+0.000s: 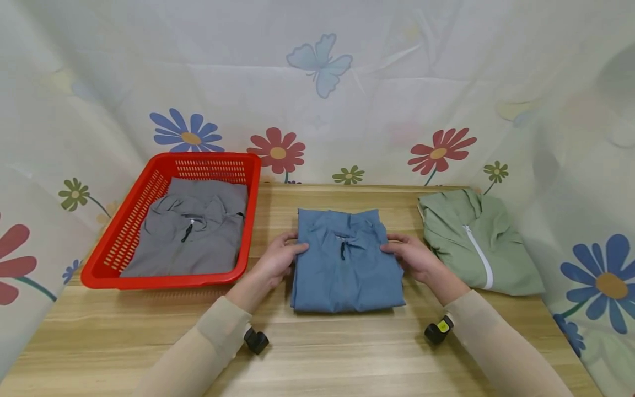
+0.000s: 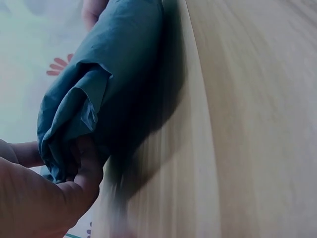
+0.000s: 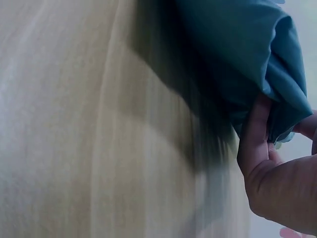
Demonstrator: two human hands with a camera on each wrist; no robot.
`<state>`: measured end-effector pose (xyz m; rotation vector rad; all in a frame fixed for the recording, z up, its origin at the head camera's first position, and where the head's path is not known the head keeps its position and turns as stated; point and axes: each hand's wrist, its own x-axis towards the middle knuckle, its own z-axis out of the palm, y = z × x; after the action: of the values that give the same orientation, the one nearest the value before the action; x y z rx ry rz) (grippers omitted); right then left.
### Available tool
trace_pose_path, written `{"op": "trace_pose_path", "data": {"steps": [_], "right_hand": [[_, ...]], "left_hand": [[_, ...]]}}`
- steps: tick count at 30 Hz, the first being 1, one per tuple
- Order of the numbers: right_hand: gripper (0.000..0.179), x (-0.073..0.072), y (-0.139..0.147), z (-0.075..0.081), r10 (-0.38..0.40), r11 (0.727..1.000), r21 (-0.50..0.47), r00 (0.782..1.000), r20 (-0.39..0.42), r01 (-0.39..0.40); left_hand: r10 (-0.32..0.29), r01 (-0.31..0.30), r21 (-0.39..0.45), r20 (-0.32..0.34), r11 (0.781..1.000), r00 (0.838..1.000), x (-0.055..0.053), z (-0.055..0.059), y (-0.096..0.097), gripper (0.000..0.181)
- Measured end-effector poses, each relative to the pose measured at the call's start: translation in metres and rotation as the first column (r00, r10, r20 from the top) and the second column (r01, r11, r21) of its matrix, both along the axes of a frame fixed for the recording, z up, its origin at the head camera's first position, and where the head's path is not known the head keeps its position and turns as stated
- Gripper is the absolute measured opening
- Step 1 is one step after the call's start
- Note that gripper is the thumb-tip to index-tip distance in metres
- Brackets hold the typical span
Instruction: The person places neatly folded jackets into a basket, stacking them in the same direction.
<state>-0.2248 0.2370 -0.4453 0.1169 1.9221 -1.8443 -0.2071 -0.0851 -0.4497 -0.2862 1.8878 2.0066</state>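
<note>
A folded blue jacket point(image 1: 347, 270) with a dark zip pull is held between my two hands over the middle of the table. My left hand point(image 1: 280, 255) grips its left edge, thumb on top and fingers underneath. On the opposite edge, my right hand point(image 1: 410, 255) pinches the cloth the same way. Both wrist views show the jacket point(image 2: 124, 44) raised off the wood, with a shadow beneath it. In the right wrist view, fingers point(image 3: 255, 131) curl under the folded layers.
To the left stands a red plastic basket point(image 1: 163, 283) with folded grey clothing point(image 1: 193, 237) inside. A folded green jacket point(image 1: 481, 242) with a white zip lies at the right. Behind the wooden table point(image 1: 317, 353) hangs a flower-patterned curtain point(image 1: 377, 110).
</note>
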Motion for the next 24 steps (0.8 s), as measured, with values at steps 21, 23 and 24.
{"op": "trace_pose_path", "data": {"steps": [21,23,24], "right_hand": [[0.064,0.007,-0.005,0.039,0.062,0.994,-0.087,0.992,-0.109,-0.072],[0.062,0.007,-0.008,0.043,0.058,0.992,-0.100,0.991,-0.121,-0.070],[0.061,0.007,-0.009,0.045,0.057,0.992,-0.106,0.990,-0.131,-0.071]], "left_hand": [[-0.008,0.011,0.035,-0.068,0.999,0.998,0.006,0.037,-0.003,0.062],[0.001,0.001,0.022,-0.096,1.000,0.995,0.006,0.043,-0.006,0.061],[-0.001,0.003,0.015,-0.111,1.000,0.994,0.006,0.045,-0.008,0.061]]}}
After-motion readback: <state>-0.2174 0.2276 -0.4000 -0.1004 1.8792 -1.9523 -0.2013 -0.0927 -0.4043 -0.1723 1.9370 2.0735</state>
